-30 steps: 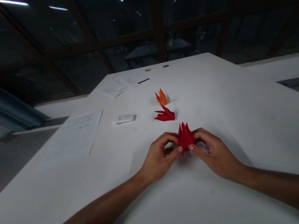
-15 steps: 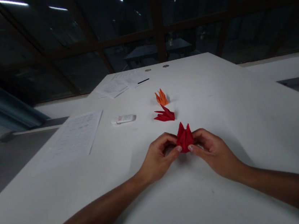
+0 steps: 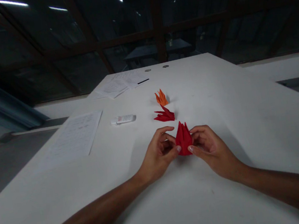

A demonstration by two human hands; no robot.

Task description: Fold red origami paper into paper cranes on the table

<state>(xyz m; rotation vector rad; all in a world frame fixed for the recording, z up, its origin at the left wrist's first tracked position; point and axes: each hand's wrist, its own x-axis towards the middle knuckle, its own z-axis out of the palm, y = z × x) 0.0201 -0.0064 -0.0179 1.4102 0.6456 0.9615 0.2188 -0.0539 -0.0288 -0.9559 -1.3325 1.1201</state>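
Between my two hands stands a red folded-paper piece [image 3: 183, 139] with pointed tips upward, just above or on the white table [image 3: 193, 201]; whether it touches the table I cannot tell. My left hand [image 3: 158, 154] grips its left side, thumb on the front and index finger lifted away. On the right side, my right hand [image 3: 212, 149] pinches it with the thumb in front and fingers behind. Beyond the hands, a second red folded-paper piece [image 3: 165, 115] lies on its side with its points to the left. An orange folded-paper piece [image 3: 161, 98] stands behind that one.
A white tube-like item [image 3: 123, 119] with small print lies left of the folded pieces. Printed sheets [image 3: 73, 136] rest at the table's left edge, with more papers [image 3: 116, 86] and a dark pen-like stick [image 3: 143, 81] farther back. Dark windows [image 3: 127, 16] rise behind the table.
The red piece between my hands has turned a little, its tips now closer together. My left index finger has lifted off it, and the right fingers have shifted slightly.
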